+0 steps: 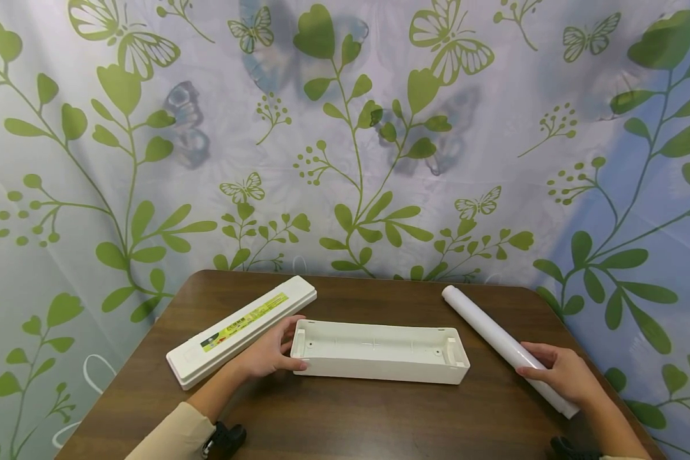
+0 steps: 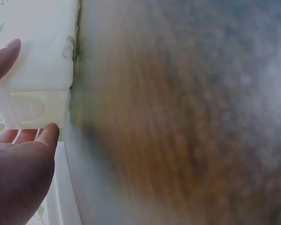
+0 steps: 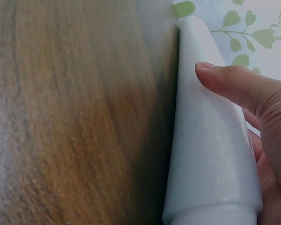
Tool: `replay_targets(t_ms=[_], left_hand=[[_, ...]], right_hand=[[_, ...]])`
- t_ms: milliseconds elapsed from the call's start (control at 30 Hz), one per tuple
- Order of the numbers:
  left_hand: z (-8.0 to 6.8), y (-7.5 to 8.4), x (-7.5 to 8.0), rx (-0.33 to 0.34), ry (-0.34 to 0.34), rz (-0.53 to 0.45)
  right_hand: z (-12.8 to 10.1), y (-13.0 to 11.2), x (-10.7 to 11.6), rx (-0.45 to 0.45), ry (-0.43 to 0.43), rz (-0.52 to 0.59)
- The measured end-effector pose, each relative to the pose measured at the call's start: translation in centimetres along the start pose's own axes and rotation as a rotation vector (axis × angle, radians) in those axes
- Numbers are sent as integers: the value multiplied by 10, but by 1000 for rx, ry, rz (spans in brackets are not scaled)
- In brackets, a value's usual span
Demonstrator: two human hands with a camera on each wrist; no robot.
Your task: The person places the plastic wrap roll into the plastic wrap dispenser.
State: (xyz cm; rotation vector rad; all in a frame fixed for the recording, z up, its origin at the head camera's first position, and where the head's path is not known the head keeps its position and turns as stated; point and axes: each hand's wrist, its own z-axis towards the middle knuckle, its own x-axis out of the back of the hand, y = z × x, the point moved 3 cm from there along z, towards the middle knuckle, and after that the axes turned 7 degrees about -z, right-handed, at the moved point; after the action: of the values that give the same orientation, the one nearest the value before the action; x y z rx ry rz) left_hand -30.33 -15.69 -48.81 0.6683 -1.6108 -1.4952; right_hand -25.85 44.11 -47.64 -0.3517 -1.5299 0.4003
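A long, white, open-topped plastic box [image 1: 379, 369] lies on the table in the middle of the head view. My left hand [image 1: 267, 351] holds its left end, thumb at the front side and fingers behind. The left wrist view shows the thumb on the wall of the box [image 2: 37, 61], with the other fingers of that hand [image 2: 18, 178] by its end. To the right, a white roll of plastic film [image 1: 489, 328] lies slantwise. My right hand [image 1: 560, 370] grips it near its close end, thumb across the top of the roll [image 3: 210, 145] in the right wrist view.
A long white lid [image 1: 290, 289] with a green and yellow label [image 1: 244, 321] lies slantwise at the left, close behind my left hand. The brown wooden table [image 1: 374, 421] ends at a curtain [image 1: 368, 160] with green leaves and butterflies.
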Motion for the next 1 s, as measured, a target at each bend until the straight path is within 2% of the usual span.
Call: replay_targets(t_ms=[233,500,733,1000], left_hand=[[0,1,0,0,0,32],[-1,3,-1,-7,-8,23],[-2,3,-1,-19,-5,14],[-2,3,-1,1,9,28]], right_hand=[[3,-1,0,7,4,-18],[10,-8,-1,39,38,-61],[15,-19,-1,65,66,-51],[20,-38,7,110,100,-15]])
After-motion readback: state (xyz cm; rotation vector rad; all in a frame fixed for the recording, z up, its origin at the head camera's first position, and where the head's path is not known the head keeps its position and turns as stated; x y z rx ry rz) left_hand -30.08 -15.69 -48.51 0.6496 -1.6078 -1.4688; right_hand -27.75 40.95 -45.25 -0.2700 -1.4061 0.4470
